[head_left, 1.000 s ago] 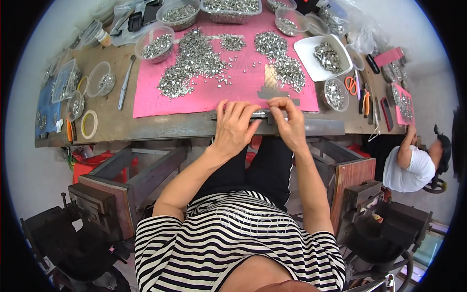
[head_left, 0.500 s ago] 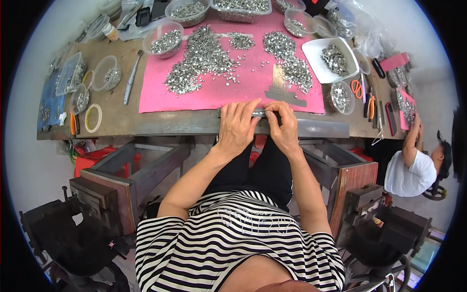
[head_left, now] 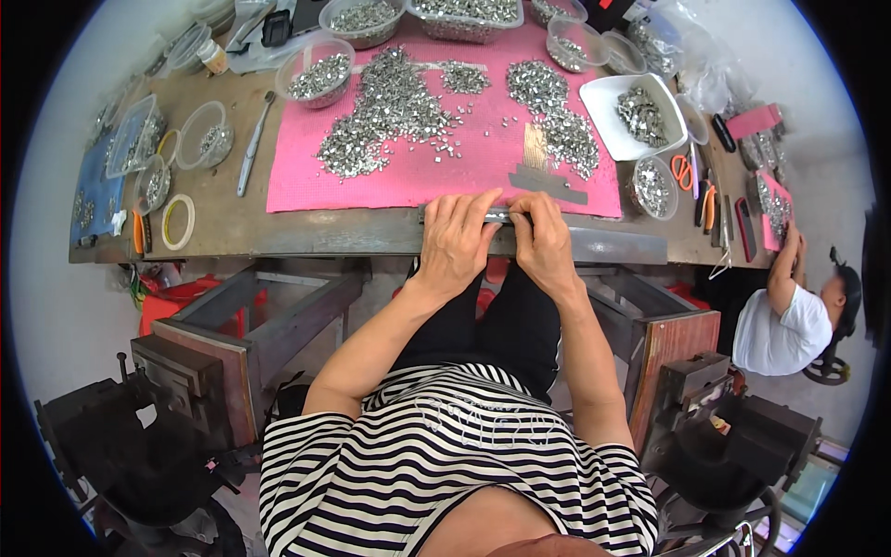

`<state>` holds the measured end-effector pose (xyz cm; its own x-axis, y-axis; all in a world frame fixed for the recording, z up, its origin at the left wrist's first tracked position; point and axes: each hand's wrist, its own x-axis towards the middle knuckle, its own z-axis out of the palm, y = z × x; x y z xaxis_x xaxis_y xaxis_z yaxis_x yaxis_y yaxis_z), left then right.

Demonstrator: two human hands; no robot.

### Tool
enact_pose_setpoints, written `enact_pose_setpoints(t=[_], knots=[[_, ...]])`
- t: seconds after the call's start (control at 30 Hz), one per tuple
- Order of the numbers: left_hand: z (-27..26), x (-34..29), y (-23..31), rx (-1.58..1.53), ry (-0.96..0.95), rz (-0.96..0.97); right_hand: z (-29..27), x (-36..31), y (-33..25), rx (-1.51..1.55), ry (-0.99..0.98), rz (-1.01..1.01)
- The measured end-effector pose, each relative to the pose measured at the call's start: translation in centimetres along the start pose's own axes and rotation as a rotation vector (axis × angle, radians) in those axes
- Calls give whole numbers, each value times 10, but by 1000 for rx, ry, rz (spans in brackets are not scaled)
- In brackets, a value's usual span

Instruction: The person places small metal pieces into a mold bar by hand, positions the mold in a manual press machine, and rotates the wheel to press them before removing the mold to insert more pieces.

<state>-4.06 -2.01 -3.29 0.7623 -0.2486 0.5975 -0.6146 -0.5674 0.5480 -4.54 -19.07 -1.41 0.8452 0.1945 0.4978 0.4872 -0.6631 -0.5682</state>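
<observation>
At the near edge of the bench, my left hand [head_left: 452,243] and my right hand [head_left: 545,245] are side by side. Between their fingertips shows a narrow grey metal strip [head_left: 498,215], with small silvery bits along it. The left fingers bend over the strip, its thumb on the near side. My right thumb and fingers pinch close to its right part; whatever else they hold is hidden. Just beyond lies a pink mat [head_left: 306,186] bearing a large heap of small silvery metal pieces [head_left: 371,139] and a smaller pile [head_left: 566,139] to the right.
Clear tubs [head_left: 320,76] and a white tray [head_left: 603,116] of metal pieces surround the mat. A toothbrush [head_left: 251,153] and tape roll [head_left: 178,223] lie left; orange-handled scissors [head_left: 682,172] and pliers [head_left: 705,204] lie right. A co-worker [head_left: 784,316] sits far right.
My right hand's fingers have shifted slightly and now sit more upright against the strip. My left hand stays nearly in place. The whole view has moved a little.
</observation>
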Motion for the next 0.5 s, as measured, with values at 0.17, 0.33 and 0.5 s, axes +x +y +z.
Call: enact_pose_setpoints(t=[0.17, 0.33, 0.5], knots=[[1, 0, 0, -1, 6, 6, -5, 4, -2, -140, -74, -81], [3, -2, -1, -8, -6, 5, -15, 14, -11, -265, -114, -245], [2, 1, -2, -14, -2, 3, -31, 12, -6, -78, -89, 3]])
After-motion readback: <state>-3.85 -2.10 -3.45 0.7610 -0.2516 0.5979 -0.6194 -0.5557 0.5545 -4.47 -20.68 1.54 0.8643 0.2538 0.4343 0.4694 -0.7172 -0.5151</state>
